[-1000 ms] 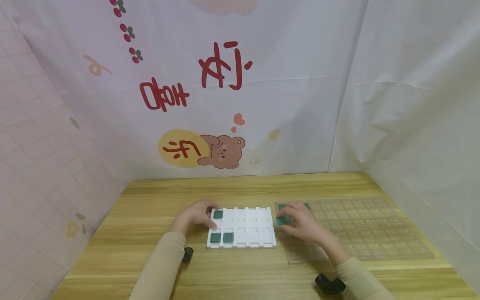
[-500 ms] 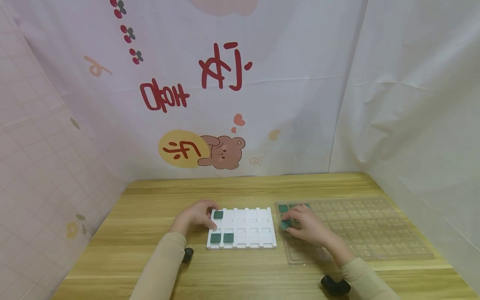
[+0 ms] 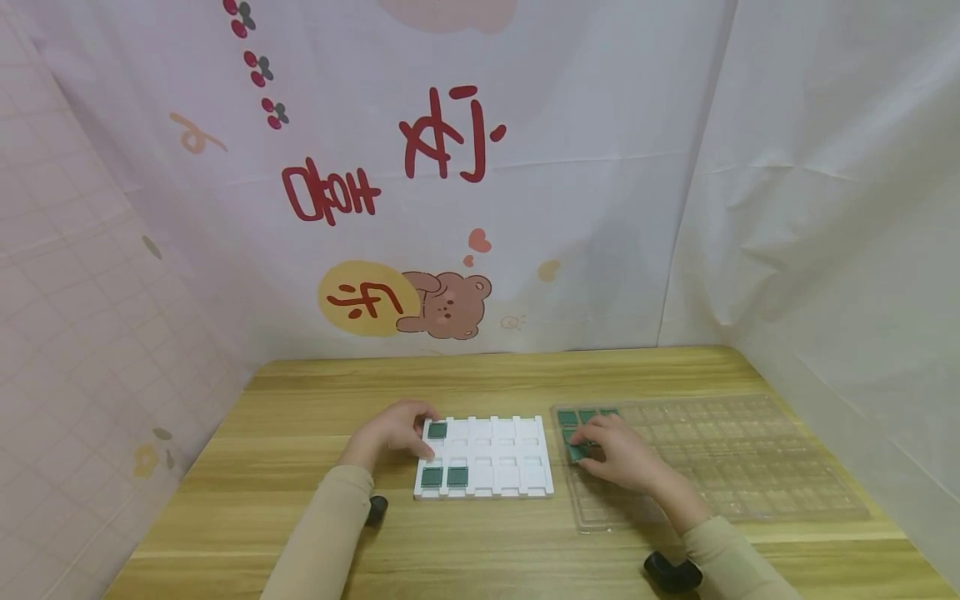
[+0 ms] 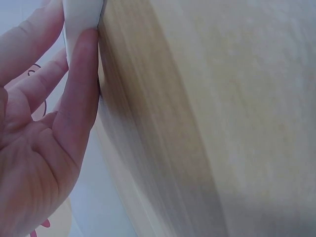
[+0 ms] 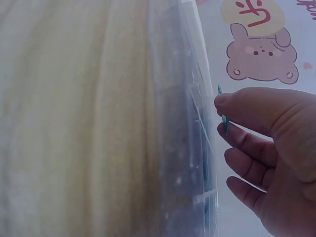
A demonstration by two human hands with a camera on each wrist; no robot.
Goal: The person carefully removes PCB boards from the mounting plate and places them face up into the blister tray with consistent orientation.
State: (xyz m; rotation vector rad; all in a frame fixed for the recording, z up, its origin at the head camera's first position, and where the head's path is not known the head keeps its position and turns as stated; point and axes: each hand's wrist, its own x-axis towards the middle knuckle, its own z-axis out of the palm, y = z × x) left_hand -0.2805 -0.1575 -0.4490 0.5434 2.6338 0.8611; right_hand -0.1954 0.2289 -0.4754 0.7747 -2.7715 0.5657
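My left hand grips the left end of a white compartment tray, thumb and fingers at its edge. In the left wrist view the fingers lie along the tray's side. Three small green circuit boards sit in that tray: one back-left, two in the front row's left pockets. Over the left end of a clear plastic tray, my right hand pinches another green circuit board between thumb and fingertip. It appears nearly edge-on in the right wrist view.
Several green circuit boards lie in the clear tray's back-left pockets, partly behind the right hand. Black curved pieces show by both wrists. The wooden table meets printed white cloth at the back and sides.
My right hand has moved a little right and toward me with the circuit board, from the clear tray's left edge to over its pockets. The left hand holds its place.
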